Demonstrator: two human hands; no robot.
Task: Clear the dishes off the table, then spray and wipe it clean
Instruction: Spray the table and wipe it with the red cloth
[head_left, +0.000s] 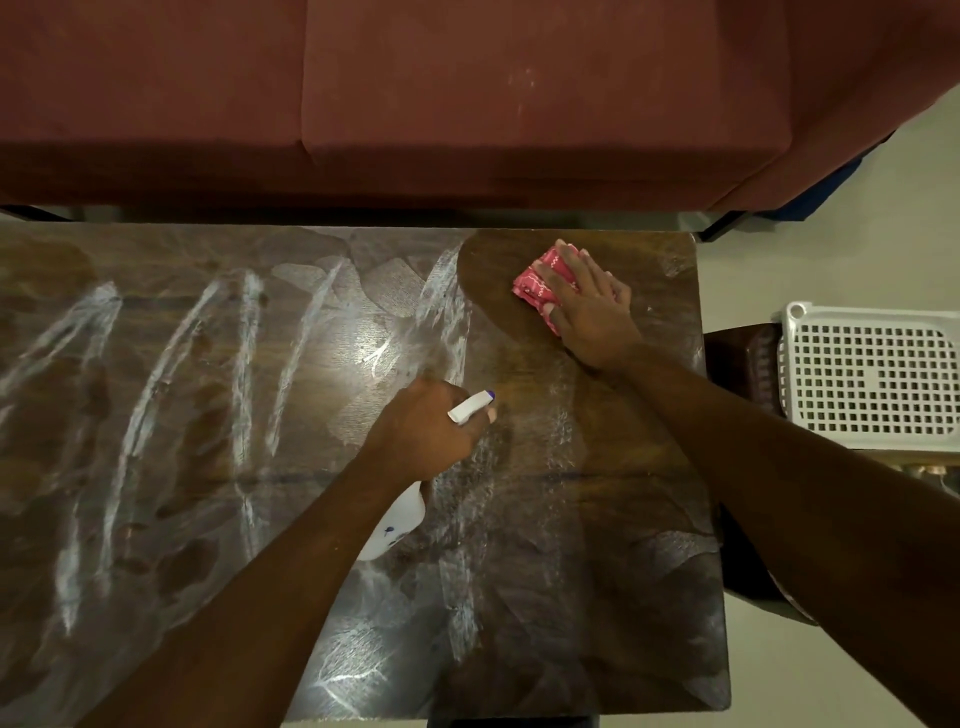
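The right hand (587, 306) presses flat, fingers spread, on a folded pink cloth (540, 283) near the table's (597, 545) far right corner. The left hand (426, 431) grips a white spray bottle (400, 519) mid-table. White streaks cover the wet dark wood.

The table (597, 519) is showing as dark wood with a glossy top, catching a bright glare near its middle, and whitish wet streaks are lying across most of it; a patch around one o'clock is looking clean and matt. The cloth (540, 283) under the right hand (587, 312) is looking like soft pink patterned fabric. The spray bottle (400, 519) in the left hand (426, 431) is appearing as smooth white plastic. The sofa (467, 93) at twelve o'clock is wearing a matt reddish fabric, and the basket (872, 374) at three o'clock is looking like white perforated plastic.
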